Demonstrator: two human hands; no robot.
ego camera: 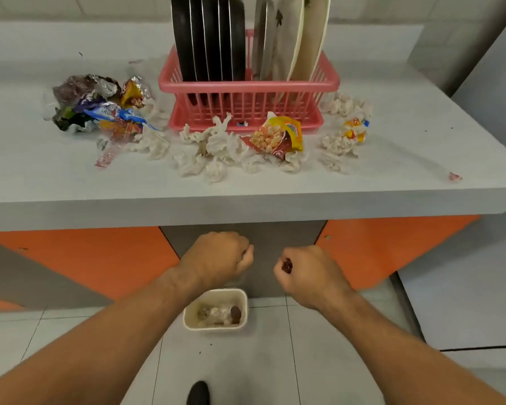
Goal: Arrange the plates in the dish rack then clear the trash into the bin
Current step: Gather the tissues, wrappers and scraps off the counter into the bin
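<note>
Fingers of our right hand (pixel 307 273) curl round a dark red scrap (pixel 287 265); those of our left hand (pixel 216 258) are curled too, round what we cannot tell. Both hover above the bin (pixel 186 315) on the floor, so we should open them squarely over it. Plates (pixel 208 39) stand in the dish rack (pixel 246 86); wrappers (pixel 278 135) and tissues (pixel 216 147) wait on the counter (pixel 70 176).

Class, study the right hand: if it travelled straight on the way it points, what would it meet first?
Probably the grey cabinet panel: the right hand, gripping dark-red scraps, points forward at it. The bin lies lower, off that line, though depth is unclear.
</note>
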